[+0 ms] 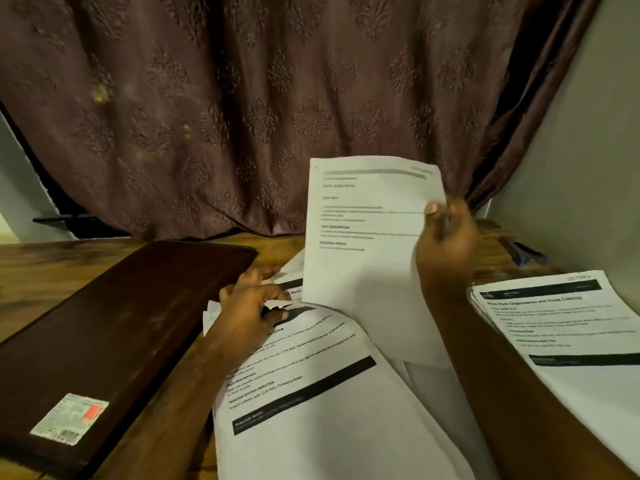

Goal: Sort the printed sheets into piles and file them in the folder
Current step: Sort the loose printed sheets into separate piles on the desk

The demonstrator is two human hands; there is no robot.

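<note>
Under my forearms the unsorted sheets [311,393] lie loose; my left hand [252,306] pinches their top corner. My right hand [446,244] grips a lifted sheet [367,216], probably bound for the right pile [568,327]; the folder [121,317] stays closed.

On the sheet [367,233] I pinch upright in my right hand [446,251], left of my thumb, I read "TASK DESCRIPTION" and "REQUIRED PROPS"; the rest blurs. On the stack [311,386] under my left hand [252,306], nearer me than my fingers, I read "Drink", "TASK DESCRIPTION", "GENERALIZATION DIRECTION". The folder [114,327] sticker [71,419] is unreadable.
</note>
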